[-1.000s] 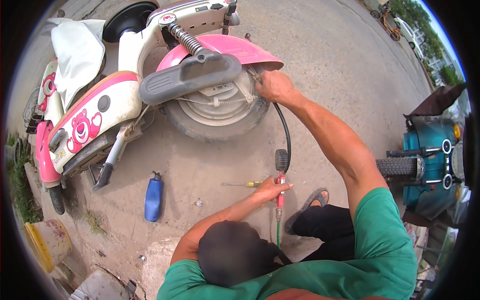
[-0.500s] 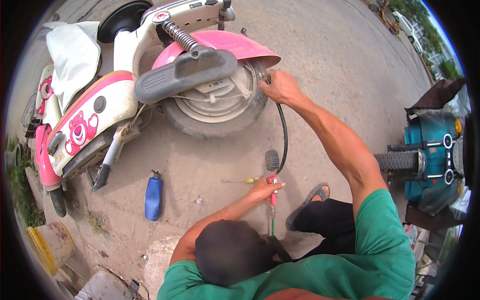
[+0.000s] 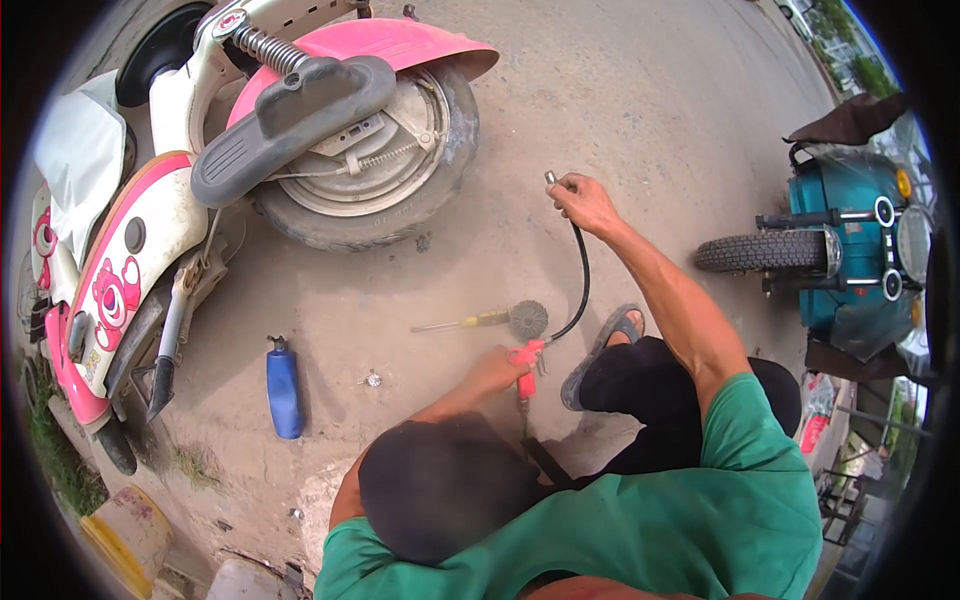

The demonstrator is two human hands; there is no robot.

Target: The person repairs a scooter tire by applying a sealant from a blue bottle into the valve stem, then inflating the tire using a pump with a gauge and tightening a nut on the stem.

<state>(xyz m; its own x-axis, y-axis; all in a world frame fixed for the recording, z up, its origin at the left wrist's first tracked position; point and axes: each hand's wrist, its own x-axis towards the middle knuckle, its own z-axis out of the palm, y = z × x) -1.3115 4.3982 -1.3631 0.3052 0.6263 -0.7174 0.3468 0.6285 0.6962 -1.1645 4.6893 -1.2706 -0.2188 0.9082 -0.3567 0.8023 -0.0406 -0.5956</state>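
My left hand (image 3: pixel 495 372) is closed on a red tyre inflator gun (image 3: pixel 526 356) just beyond my knees. On the gun's far end is a round dark gauge (image 3: pixel 528 319), its face not readable. From the gun a black hose (image 3: pixel 585 280) curves up to my right hand (image 3: pixel 587 204), whose fingers pinch it near its metal air chuck (image 3: pixel 550 177). The chuck is in the air, apart from the scooter's rear wheel (image 3: pixel 440 205) to its left. That wheel belongs to a white and pink scooter (image 3: pixel 150 215) with a pink mudguard (image 3: pixel 400 45).
A yellow-handled screwdriver (image 3: pixel 470 322) lies beside the gauge. Farther left are a blue bottle (image 3: pixel 284 392) and a small shiny piece (image 3: pixel 372 379). A teal vehicle (image 3: pixel 850 250) stands at the right, its front tyre (image 3: pixel 762 252) toward me. A yellow-rimmed bucket (image 3: pixel 135 530) is at lower left.
My right hand has drawn the chuck away from the rear wheel, to the right. My left hand still grips the inflator gun. The whole view has shifted, with the scooter now farther left.
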